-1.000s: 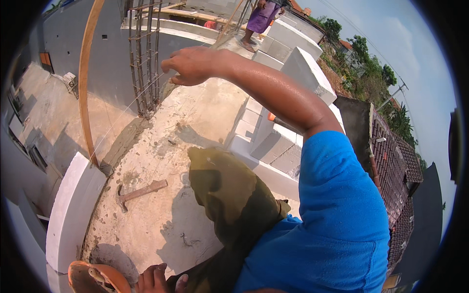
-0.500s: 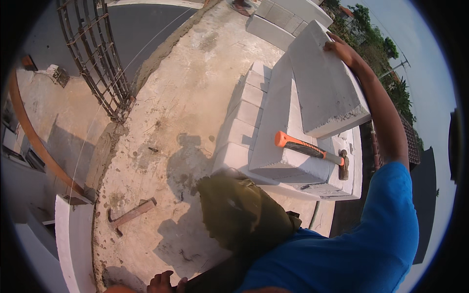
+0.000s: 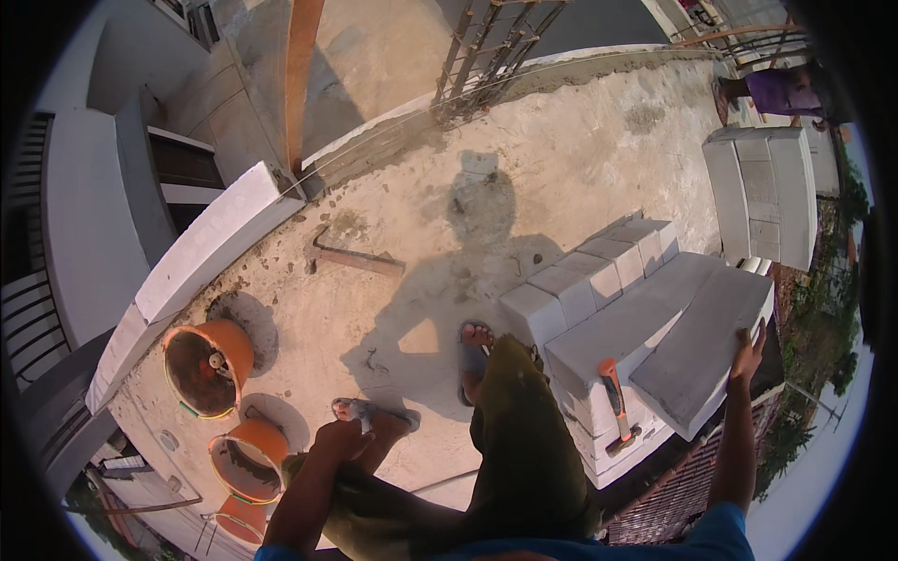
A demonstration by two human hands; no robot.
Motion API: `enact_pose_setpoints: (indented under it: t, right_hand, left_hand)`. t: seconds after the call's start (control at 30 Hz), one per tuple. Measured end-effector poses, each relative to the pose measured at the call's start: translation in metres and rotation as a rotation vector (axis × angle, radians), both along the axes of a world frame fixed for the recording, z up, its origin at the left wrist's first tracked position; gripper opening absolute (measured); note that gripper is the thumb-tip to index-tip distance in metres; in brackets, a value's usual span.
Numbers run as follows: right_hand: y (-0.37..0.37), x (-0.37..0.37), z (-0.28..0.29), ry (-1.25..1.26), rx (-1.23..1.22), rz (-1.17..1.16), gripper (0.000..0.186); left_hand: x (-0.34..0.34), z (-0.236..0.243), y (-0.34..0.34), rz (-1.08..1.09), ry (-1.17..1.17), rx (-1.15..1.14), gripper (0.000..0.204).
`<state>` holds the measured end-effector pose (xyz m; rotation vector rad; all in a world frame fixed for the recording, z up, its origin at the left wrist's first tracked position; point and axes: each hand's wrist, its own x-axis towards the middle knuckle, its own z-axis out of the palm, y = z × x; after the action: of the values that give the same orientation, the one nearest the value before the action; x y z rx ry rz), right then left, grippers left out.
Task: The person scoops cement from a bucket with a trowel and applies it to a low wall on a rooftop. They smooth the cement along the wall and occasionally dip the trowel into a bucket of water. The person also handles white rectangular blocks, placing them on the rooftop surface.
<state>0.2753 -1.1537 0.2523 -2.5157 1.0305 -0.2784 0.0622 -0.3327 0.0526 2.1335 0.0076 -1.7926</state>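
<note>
Surrounding me: pale floor [image 3: 645,150], with low wall [image 3: 215,234] on my left and stack [image 3: 603,327] on my right.
In the way: orange hammer [image 3: 613,397] lies on the stack, just beside the block [image 3: 702,337]; string [image 3: 374,138] runs from the wall's far end past rebar [image 3: 472,56]; plank [image 3: 299,84] stands near that end.
Floor: wooden-handled hammer [image 3: 360,260] lies ahead, well apart from both my hands; buckets [image 3: 236,351] stand along the wall.
Beyond: far stack [image 3: 762,182], with another person [image 3: 776,93] in purple behind it.
Block: on top of the stack, aslant, its outer edge at my right hand [image 3: 745,357]; I cannot tell whether it lies flat.
Right arm: reaches out and forward past the stack's outer side.
Right hand: partly closed over the block's edge, holding it there.
Left arm: bent low in front of me.
Left hand [image 3: 341,439]: fingers curled, over my left leg [image 3: 388,500]; I cannot tell whether it holds anything.
Count: one block under my hand, two hammers, three orange buckets, two stacks, two sandalled feet [image 3: 477,334].
</note>
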Motion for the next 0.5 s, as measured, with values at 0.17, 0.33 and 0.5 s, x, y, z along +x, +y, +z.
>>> enact_pose_setpoints:
  t: [0.17, 0.33, 0.5]
  right_hand:
    - [0.004, 0.004, -0.003, 0.046, 0.138, 0.024, 0.088]
    - [0.016, -0.005, 0.01, 0.148, 0.613, -0.119, 0.11]
    - [0.08, 0.025, 0.054, 0.321, 0.494, -0.184, 0.123]
  left_hand:
    - [-0.091, -0.031, -0.035, 0.083, -0.041, -0.062, 0.052]
    - [-0.109, 0.029, -0.081, 0.365, -0.499, -0.139, 0.047]
    - [-0.142, 0.079, -0.086, 0.563, -0.475, -0.048, 0.04]
